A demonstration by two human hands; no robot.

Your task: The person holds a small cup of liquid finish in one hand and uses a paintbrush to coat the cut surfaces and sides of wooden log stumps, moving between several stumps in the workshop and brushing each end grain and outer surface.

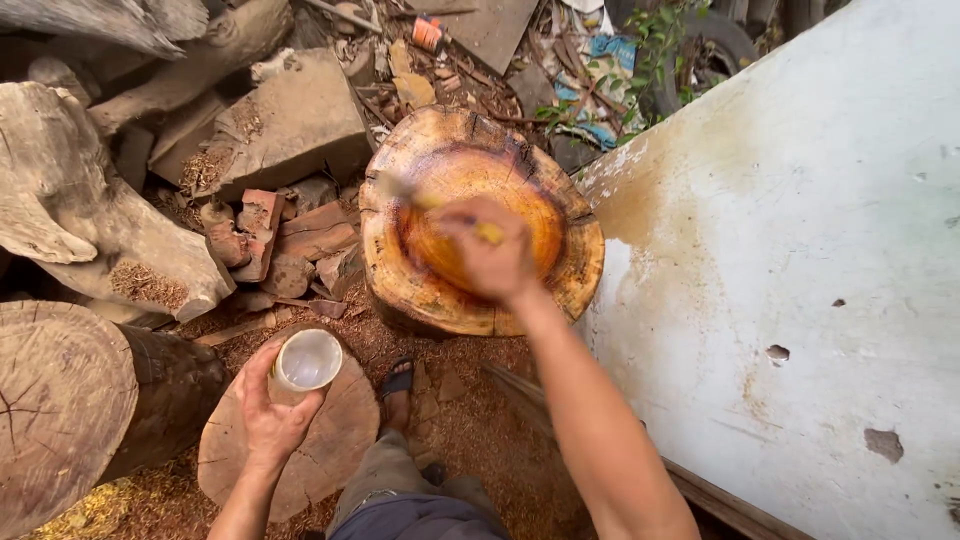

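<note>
Nearest the camera, the person's bent knee in grey trousers and one sandalled foot (397,385) show at the bottom edge; the other foot is out of view. The ground there is covered in reddish sawdust (470,420).

The left hand (268,415) is closed around a translucent plastic cup (305,363), fingers wrapped about its side; what the cup contains cannot be made out. Hand and cup sit over a flat round wood slab (330,450) lying on the sawdust. To the left lies one thick log (70,400) on its side, cut end toward the camera, partly cropped by the frame.

Farther out, the right hand (492,255) is blurred by motion. It is clenched on the yellow handle of a brush (425,200), whose bristle end points left and is too smeared to read clearly. The hand hovers over a large round wooden bowl (480,225) with a hollowed centre that looks wet and amber; the hand hides part of that hollow.

To the right, a big white painted panel (800,270), stained and chipped, runs off the frame.

Beyond the bowl on the left lie several broken bricks (250,235), one grey concrete block (290,120) and two pale rough timbers (80,210). At the far edge, litter, green leaves and part of one tyre (700,50) are only partly visible.
</note>
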